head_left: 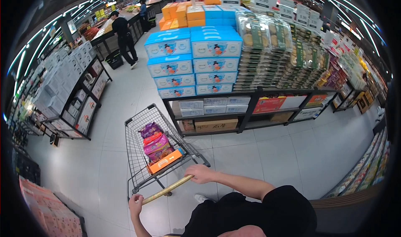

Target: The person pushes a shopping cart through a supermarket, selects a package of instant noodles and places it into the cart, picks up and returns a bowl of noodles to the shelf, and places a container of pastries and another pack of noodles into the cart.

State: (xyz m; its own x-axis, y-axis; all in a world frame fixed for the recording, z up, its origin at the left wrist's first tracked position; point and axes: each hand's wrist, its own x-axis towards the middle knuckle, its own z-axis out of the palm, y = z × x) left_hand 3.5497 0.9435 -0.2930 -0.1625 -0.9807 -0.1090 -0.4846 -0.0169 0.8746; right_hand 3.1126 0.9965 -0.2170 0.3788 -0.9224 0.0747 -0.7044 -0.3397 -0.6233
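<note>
I hold the gold-coloured handle bar point(167, 190) of a wire shopping cart point(133, 149) at both ends, with my left hand point(135, 202) closed on its left end and my right hand point(199, 173) closed on its right end. Inside the cart lie several purple and pink snack bags point(155, 143) and an orange box point(165, 161) at the end nearest me. My black-sleeved right arm reaches up from the lower right.
Ahead stands a dark display rack point(240, 114) stacked with blue boxes point(215, 66), orange boxes and clear packs point(255, 49). A shelf unit point(85, 93) is at left, a pink display point(46, 203) lower left, shelving point(367, 166) right. A person in black point(122, 34) walks at back left.
</note>
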